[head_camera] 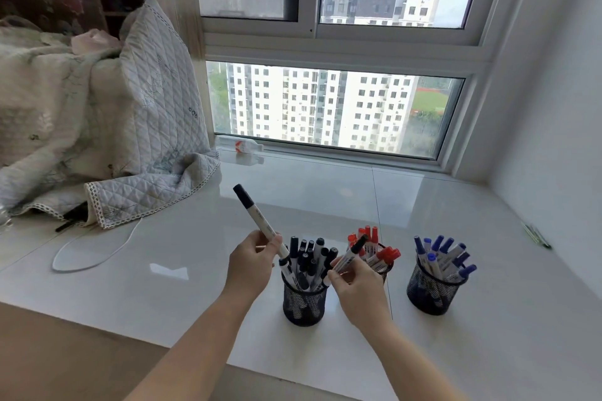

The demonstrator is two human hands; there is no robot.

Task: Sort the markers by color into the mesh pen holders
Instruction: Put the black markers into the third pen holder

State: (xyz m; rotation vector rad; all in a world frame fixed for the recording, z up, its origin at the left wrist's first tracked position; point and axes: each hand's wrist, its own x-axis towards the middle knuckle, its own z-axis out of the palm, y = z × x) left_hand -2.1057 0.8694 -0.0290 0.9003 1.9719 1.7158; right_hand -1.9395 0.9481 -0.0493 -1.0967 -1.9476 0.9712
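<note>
Holding 1 black-capped marker [259, 222] in its grip, the left hand [250, 262] tilts it above the tabletop [488, 335]. The right hand [356, 285] pinches another black marker [350, 254] beside the left holder [304, 303] of 3.

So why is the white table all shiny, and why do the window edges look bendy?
Head view: daylight from the window bounces off the glossy sill, making pale glare patches; the wide-angle lens bows the frame lines near the edges; the markers in both hands, left and right, look fairly sharp.
</note>
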